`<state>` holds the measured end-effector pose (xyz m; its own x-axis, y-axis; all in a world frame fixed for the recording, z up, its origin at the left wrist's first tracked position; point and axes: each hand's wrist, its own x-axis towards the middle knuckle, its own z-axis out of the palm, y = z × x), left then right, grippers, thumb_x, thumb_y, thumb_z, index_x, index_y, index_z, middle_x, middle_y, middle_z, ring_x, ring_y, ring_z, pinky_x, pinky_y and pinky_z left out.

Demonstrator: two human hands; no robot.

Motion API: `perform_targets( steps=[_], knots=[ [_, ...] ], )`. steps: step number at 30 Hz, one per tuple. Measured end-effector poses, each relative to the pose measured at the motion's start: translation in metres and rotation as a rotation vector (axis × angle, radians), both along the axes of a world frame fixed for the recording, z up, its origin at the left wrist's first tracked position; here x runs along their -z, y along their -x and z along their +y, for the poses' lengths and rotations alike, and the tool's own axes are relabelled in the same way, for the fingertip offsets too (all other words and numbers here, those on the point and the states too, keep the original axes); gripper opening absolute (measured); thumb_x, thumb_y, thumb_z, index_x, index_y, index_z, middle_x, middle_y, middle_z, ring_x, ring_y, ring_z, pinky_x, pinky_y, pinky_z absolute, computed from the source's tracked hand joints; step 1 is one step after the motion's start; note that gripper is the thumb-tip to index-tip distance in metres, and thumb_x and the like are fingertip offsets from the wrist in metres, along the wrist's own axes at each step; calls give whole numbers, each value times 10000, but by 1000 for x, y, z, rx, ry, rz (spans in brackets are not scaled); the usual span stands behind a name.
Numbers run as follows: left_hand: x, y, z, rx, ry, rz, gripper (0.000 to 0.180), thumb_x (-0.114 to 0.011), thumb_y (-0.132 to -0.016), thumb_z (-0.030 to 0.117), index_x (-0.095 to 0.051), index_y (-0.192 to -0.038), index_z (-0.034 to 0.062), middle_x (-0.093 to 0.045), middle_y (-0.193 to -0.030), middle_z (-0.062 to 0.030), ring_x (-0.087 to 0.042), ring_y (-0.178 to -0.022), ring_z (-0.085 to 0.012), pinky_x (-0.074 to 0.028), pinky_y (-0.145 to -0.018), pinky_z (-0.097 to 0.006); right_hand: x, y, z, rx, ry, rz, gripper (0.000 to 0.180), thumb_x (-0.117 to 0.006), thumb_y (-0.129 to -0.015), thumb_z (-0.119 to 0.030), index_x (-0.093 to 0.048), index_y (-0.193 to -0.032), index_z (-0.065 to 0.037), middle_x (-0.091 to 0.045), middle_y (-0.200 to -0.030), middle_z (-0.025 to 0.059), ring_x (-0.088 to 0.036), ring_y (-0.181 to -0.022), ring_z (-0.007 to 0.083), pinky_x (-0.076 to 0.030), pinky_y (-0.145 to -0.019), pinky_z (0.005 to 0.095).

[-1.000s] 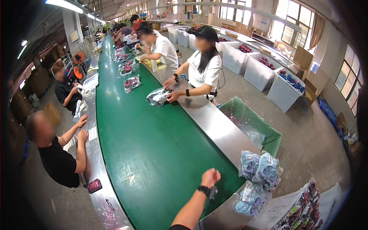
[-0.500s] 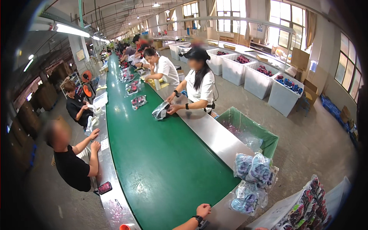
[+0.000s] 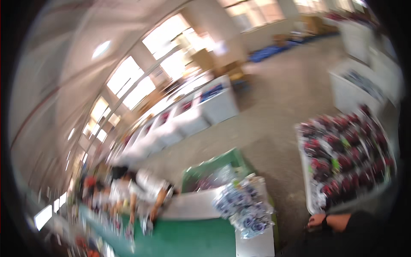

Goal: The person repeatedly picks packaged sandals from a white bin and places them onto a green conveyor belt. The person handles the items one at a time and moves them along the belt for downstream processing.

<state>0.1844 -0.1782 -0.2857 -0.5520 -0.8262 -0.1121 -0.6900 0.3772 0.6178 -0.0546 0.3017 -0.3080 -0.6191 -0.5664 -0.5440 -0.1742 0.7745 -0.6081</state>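
Super bright but really smeary. Daylight pours through the tall blown-out glass windows (image 3: pixel 165 38), plus there's a glowing oval white ceiling lamp (image 3: pixel 101 49) up top. Motion blur hits pretty much everything: the pale blue plastic-wrapped bundles (image 3: pixel 246 210) and the white tray of dark red bagged items (image 3: pixel 310 188) look mushy, fine detail gone. Fisheye bends the straight lines, black vignetting eats the corners, and lower right's pretty murky.

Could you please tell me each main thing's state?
White rectangular bin: piled with bagged dark-red goods.
Green rectangular bin: open, holding clear plastic.
Pale-blue bagged goods: heaped on grey metal tabletop.
White ceiling lamp: lit.
Bare right hand: near white bin, grip unclear.
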Motion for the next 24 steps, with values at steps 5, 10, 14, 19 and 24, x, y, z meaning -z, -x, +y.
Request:
perform_targets(
  steps=[5,10,14,19,24],
  knots=[
    [-39,108,51,595,226,-45,362,-572,-941,235,-646,-1214,9,-716,-1086,-194,-694,-920,-333,-566,-810,-421,29,-29,52,285,-61,-76,467,-654,-792,-571,-767,-913,-135,-741,-860,122,-710,-828,312,-529,-713,471],
    [-59,177,111,928,282,-52,357,-575,-936,228,-650,-1207,8,-717,-1083,-194,-695,-915,-333,-566,-807,-420,20,-54,100,570,-23,-33,442,-673,-821,-537,-776,-943,-125,-748,-879,98,-709,-859,289,-527,-765,452],
    [-62,208,146,1071,311,-60,352,-577,-933,223,-653,-1201,8,-717,-1080,-194,-695,-910,-333,-566,-805,-419,3,-63,139,636,-82,-199,435,-649,-887,-509,-771,-935,-94,-743,-885,100,-701,-849,286,-522,-794,458],
    [-62,228,178,1198,346,-97,347,-579,-928,216,-657,-1194,7,-718,-1077,-193,-695,-905,-333,-567,-803,-418,-17,-74,184,888,-85,-386,487,-648,-900,-486,-762,-805,-22,-711,-720,129,-690,-718,297,-541,-701,463],
    [-56,234,191,1208,359,-120,341,-582,-924,209,-661,-1187,7,-719,-1074,-193,-695,-899,-333,-567,-800,-417,-8,-81,206,1101,-48,-305,516,-679,-858,-532,-763,-832,-24,-730,-751,133,-713,-732,269,-564,-714,437]
  ],
)
